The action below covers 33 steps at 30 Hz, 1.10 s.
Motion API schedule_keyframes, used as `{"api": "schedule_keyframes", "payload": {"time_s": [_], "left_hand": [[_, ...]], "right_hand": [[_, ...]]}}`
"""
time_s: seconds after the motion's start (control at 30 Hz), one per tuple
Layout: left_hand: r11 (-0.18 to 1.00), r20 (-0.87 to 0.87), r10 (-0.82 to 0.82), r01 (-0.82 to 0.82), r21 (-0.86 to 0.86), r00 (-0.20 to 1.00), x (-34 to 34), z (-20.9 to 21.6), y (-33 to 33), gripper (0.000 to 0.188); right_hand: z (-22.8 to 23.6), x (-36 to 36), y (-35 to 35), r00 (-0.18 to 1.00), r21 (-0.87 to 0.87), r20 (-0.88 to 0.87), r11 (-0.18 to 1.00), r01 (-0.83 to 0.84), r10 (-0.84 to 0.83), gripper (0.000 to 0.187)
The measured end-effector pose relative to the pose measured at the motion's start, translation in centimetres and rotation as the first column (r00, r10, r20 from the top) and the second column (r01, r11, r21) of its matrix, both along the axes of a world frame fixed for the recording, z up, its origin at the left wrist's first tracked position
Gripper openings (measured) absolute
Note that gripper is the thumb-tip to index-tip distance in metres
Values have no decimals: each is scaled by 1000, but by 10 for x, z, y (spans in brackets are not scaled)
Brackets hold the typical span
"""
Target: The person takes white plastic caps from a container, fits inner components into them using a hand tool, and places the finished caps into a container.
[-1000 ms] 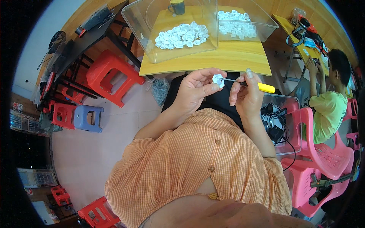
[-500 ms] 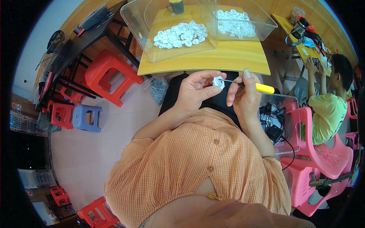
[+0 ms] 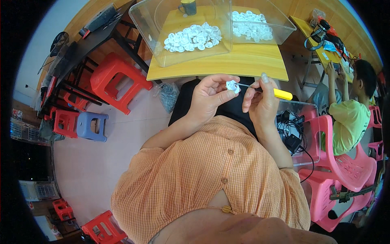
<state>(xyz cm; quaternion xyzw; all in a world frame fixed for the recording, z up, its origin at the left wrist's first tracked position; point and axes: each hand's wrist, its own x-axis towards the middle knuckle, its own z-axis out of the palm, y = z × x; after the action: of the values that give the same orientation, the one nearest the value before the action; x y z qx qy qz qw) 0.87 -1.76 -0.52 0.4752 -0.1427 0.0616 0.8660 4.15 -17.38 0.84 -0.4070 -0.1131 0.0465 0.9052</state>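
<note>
Between the thumb and fingers of my left hand (image 3: 211, 95) is a small white plastic piece (image 3: 232, 86), roundish with a scalloped edge. My right hand (image 3: 262, 99) grips a tool with a yellow handle (image 3: 283, 94) and a thin metal shaft (image 3: 244, 85). The shaft points left, its tip at the white piece; whether it touches is too small to tell. Both hands are above my lap, just short of the yellow table (image 3: 215, 70). On the table a clear plastic bin (image 3: 162, 57) has a heap of similar white pieces (image 3: 193, 37) in it.
A second clear bin (image 3: 280, 34) with more white pieces (image 3: 252, 26) stands to the right. A grey mug (image 3: 188, 8) is at the back. Red stools (image 3: 118, 81) stand left, with a plastic bag (image 3: 167, 96) nearby. Right are a box of cables (image 3: 292, 134), pink chairs (image 3: 345, 171) and a seated person (image 3: 349, 114).
The white piece has turned slightly and shifted a little left in my left fingers. The tool's tip has drawn back a little from over it. Both hands stay nearly in place.
</note>
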Motion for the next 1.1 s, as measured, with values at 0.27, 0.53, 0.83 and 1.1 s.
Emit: {"api": "schedule_keyframes", "payload": {"time_s": [0.27, 0.53, 0.83, 1.1], "left_hand": [[1000, -4, 19, -19, -3, 1000, -1, 1, 1, 32], [990, 69, 124, -128, 54, 990, -1, -3, 0, 37], [992, 97, 89, -97, 77, 991, -1, -3, 6, 39], [990, 126, 62, -77, 116, 990, 0, -1, 5, 39]], "right_hand": [[1, 1, 2, 999, -19, -14, 999, -42, 42, 30], [0, -3, 4, 998, -25, -22, 998, -64, 63, 30], [1, -5, -1, 998, -35, 32, 998, -51, 52, 29], [0, -4, -2, 997, -12, 71, 999, -35, 35, 30]]}}
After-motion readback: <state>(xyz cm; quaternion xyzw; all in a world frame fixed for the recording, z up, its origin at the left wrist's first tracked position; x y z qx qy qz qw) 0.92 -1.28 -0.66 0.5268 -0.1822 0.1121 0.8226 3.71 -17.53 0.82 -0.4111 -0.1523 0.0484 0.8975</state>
